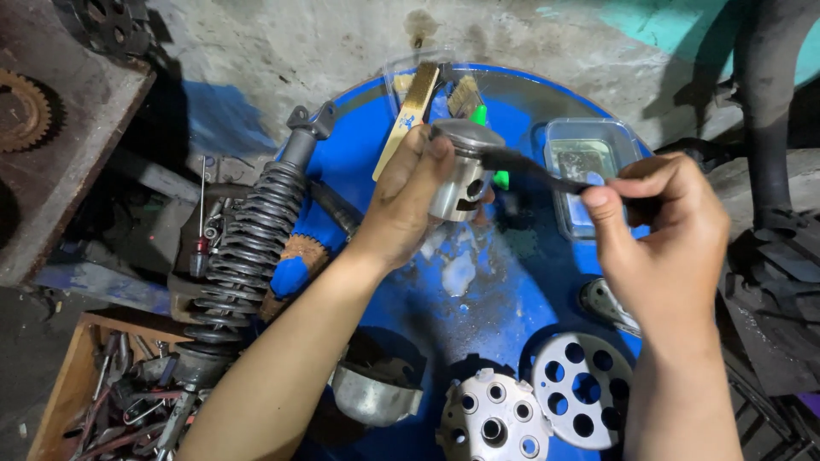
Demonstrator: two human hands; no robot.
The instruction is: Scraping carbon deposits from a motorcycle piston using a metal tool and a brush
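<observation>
Above a round blue drum top [512, 282] serving as desk: metal piston [464, 175], grey, held upright in left hand [401, 201], fingers closed around its crown and skirt. Dark brush [530, 171], slim-handled, pinched in closed fingers of right hand [662, 230], bristle end laid against the piston crown. Step in hand, by appearance: scrubbing deposits off the piston top. Next move likely calls for a firm left-hand grip and short strokes, turning the piston to reach its sides. On the desk: clear plastic container [585, 166] beyond the brush; brass-bristle wire brush [410, 115] at the far edge; perforated round plate [585, 388] and drilled hub [495, 423] near the front; dented metal cover [376, 393]. Beside the desk, left: coil-spring shock absorber [248, 239], leaning; wooden crate [64, 384] of assorted tools.
</observation>
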